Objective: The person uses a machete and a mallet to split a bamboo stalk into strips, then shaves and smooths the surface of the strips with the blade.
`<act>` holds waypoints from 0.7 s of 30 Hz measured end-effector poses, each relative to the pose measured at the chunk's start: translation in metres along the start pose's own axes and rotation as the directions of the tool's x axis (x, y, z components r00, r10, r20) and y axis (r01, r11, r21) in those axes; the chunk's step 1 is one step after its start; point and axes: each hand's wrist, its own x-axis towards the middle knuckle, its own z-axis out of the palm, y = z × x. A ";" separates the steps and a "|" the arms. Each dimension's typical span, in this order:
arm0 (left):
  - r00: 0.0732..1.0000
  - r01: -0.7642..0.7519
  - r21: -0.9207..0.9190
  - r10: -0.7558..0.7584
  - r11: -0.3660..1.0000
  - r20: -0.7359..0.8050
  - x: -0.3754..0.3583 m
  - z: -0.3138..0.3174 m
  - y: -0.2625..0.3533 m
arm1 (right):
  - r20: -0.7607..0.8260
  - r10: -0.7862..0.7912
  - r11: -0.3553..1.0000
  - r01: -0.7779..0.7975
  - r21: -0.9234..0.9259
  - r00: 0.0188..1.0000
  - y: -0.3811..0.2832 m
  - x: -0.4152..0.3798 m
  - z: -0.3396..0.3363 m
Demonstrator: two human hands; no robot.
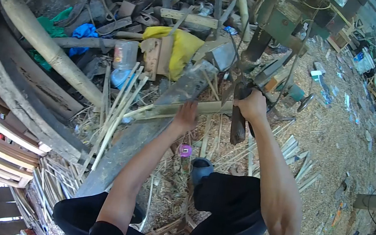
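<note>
My right hand (252, 106) is closed around the dark wooden handle (238, 125) of a tool, whose frame rises toward the upper part of the view. A pale bamboo strip (164, 110) lies across a worn grey plank (132, 140), and its right end reaches the tool beside my right hand. My left hand (187, 116) rests on the strip with its fingers stretched forward. What the tool's lower edge touches is too small to tell.
Thin bamboo sticks (117, 111) lean left of the plank. A yellow cloth (180, 55), a clear plastic container (125, 56) and scrap wood lie ahead. A pink tape measure (185, 151) sits near my foot. Shavings cover the ground at right.
</note>
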 end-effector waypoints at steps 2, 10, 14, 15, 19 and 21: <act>0.994 -0.090 0.076 0.094 0.993 -0.048 0.018 0.013 -0.012 | -0.041 -0.001 1.000 0.000 -0.004 0.999 0.009 0.001 -0.006; 0.953 -0.179 0.172 0.128 0.969 0.274 0.036 0.013 -0.016 | -0.110 -0.036 0.999 0.033 -0.027 0.993 0.023 0.003 -0.022; 0.900 -0.211 0.018 0.187 0.977 0.393 0.013 0.000 -0.015 | -0.080 -0.010 1.000 0.012 0.020 0.997 0.025 0.002 -0.023; 0.907 -0.265 -0.001 0.249 0.964 0.338 0.007 0.011 -0.021 | -0.111 -0.019 0.999 0.023 0.038 0.994 0.018 -0.005 -0.026; 0.898 -0.235 0.090 0.180 0.968 0.401 -0.006 -0.014 0.000 | -0.100 -0.044 0.999 0.047 0.021 0.994 0.010 -0.009 -0.034; 0.920 -0.243 0.108 0.195 0.964 0.339 -0.006 -0.039 0.002 | -0.115 -0.080 0.996 0.084 0.031 0.990 0.001 -0.014 -0.047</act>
